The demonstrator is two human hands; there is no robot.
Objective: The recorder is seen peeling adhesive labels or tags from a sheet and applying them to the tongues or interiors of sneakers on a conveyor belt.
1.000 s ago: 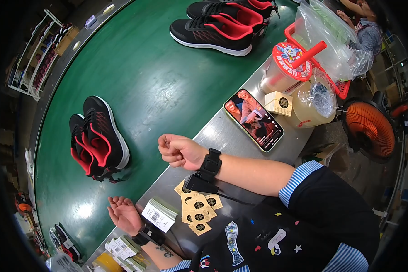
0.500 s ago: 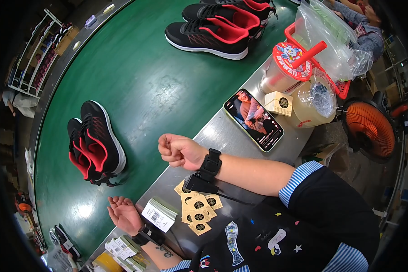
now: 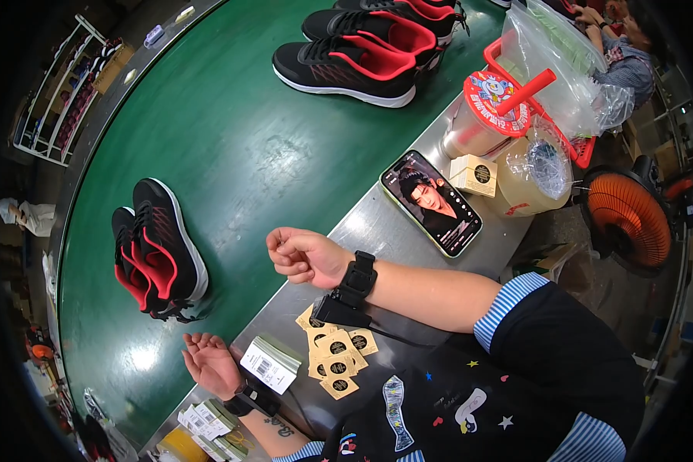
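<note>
My left hand (image 3: pixel 212 366) rests palm up at the metal edge of the green belt (image 3: pixel 239 185), its fingers loosely bent and apart, holding nothing. Curled into a loose fist, my right hand (image 3: pixel 304 256) hovers over the belt's edge with nothing visible in it. Both wrists wear black straps. A pair of black shoes with red linings (image 3: pixel 162 246) lies on the belt to the left of my hands. Beside my left hand is a stack of white barcode labels (image 3: pixel 269 365). Square tan cards with black dots (image 3: pixel 337 348) lie scattered between my forearms.
More black-and-red shoes (image 3: pixel 350 69) sit at the belt's far end. A phone (image 3: pixel 431 202), a tan card stack (image 3: pixel 473 175), a lidded cup with a red straw (image 3: pixel 489 115) and a plastic tub (image 3: pixel 527 181) line the metal ledge. An orange fan (image 3: pixel 627 215) stands at right.
The shoes on the belt have slid slightly toward the lower left. The phone's picture has changed, and a person at the far left has shifted. My hands have hardly moved.
</note>
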